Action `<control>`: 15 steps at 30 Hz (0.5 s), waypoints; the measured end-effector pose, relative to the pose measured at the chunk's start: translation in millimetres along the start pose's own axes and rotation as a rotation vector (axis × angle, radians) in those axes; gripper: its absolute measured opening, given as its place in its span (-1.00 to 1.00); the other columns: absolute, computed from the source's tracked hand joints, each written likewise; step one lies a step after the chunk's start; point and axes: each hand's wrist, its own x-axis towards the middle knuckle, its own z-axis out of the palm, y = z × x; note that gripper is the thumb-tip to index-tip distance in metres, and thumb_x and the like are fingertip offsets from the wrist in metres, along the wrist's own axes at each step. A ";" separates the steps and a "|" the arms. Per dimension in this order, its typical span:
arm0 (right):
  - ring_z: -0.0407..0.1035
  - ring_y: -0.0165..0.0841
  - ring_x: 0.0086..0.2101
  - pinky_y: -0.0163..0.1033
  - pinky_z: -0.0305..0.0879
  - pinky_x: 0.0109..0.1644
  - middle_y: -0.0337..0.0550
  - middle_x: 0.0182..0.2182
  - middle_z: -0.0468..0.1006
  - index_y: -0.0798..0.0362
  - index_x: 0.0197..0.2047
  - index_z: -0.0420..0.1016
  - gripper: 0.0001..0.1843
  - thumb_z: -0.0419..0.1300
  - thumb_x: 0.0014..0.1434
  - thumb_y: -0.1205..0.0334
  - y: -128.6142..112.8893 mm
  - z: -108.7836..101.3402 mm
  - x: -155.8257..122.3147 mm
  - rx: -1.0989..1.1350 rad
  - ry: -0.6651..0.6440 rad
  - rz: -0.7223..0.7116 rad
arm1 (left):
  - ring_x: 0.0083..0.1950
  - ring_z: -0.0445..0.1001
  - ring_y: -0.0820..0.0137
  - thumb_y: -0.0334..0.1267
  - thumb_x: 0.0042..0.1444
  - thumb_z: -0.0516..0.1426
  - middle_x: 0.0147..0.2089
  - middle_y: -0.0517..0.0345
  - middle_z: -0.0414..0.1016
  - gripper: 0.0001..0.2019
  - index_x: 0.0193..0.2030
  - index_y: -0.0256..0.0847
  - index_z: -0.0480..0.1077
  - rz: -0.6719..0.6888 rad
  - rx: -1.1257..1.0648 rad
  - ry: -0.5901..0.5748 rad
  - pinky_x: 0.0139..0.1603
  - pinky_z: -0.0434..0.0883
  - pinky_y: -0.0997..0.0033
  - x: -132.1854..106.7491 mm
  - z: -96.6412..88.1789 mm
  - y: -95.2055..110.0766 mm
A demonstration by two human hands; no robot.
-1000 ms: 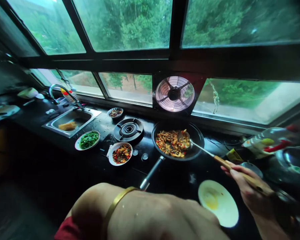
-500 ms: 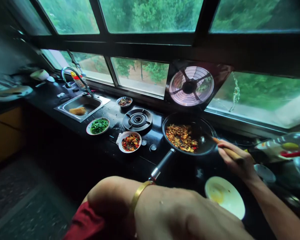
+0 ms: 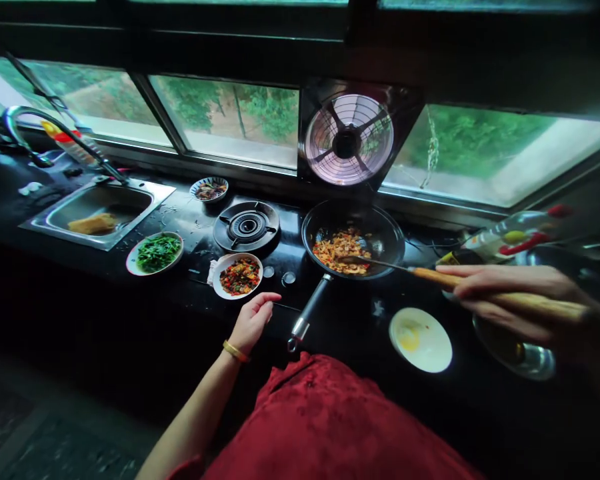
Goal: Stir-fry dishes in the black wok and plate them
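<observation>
The long dark surface (image 3: pixel 350 327) holds a black pan (image 3: pixel 387 230) of chopped food. The right hand (image 3: pixel 510 300) has its grip closed around the wooden handle of a spatula (image 3: pixel 430 273), whose metal end lies in the pan. The left hand (image 3: pixel 253 320), grip wide and empty, is near the pan's handle (image 3: pixel 310 310) and a small plate of chopped peppers (image 3: pixel 239 275).

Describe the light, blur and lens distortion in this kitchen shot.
Head view: daylight from the windows backlights everything, leaving the black counter dim; the wide lens bows the window frames; the right hand gripping the wooden-handled metal spatula is smeared, the black frying pan sharper.
</observation>
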 end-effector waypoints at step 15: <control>0.48 -0.30 -0.36 -0.31 0.45 -0.33 -0.19 -0.30 0.58 -0.04 -0.28 0.56 -0.83 0.26 0.01 0.13 23.7 39.5 36.0 -0.394 -0.001 -0.341 | -0.46 0.46 0.45 0.12 0.08 0.04 -0.22 0.04 0.44 -0.28 0.31 -0.15 -0.04 -0.384 -0.183 -0.374 -0.55 0.29 0.54 9.0 58.1 -45.1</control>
